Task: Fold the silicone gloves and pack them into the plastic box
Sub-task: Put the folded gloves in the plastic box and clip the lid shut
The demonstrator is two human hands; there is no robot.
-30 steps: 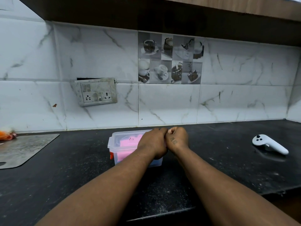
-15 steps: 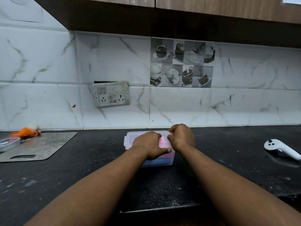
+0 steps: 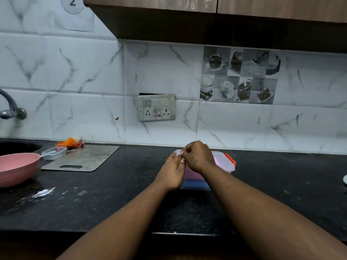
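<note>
Plastic box (image 3: pixel 224 163), lidded, long axis left-right, both hands (image 3: pixel 173 170) at its left end

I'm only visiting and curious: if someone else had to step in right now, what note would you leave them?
Left hand: fingers at the box's left end, on the lid edge; grip unclear.
Right hand: curled over the same left end of the lid.
Box: on the black counter, clear lid on, orange clip showing at the right end.
Gloves: pink and blue, folded inside the box.
Done: gloves folded and packed, lid placed.
Left: likely to fasten the left end; whether it is already latched cannot be told.
</note>
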